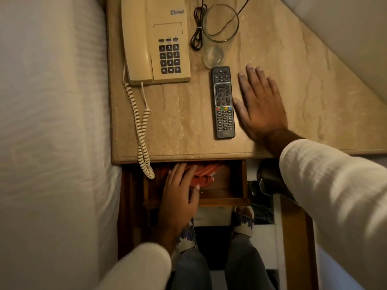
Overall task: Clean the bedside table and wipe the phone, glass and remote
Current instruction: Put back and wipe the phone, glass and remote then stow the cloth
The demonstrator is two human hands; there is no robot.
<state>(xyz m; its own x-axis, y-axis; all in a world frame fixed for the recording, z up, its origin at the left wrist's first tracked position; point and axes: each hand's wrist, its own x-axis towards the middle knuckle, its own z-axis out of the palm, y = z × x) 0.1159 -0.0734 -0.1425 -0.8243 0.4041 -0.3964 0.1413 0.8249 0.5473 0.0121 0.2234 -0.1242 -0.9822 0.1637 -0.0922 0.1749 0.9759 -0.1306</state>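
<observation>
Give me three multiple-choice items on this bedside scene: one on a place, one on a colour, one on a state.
1. Where does the remote lie?
A) on the floor
B) on the tabletop, between the phone and the right hand
C) on a pillow

2. What colour is the cloth under the left hand?
A) blue
B) white
C) orange-red

3. How is the drawer?
A) pulled open
B) pushed shut
C) taken out and laid on the bed

Key: 1 B, it lies flat on the marble beside the flat palm. 2 C, orange-red folds show past the fingers. 3 A, its inside shows below the table's front edge.
</observation>
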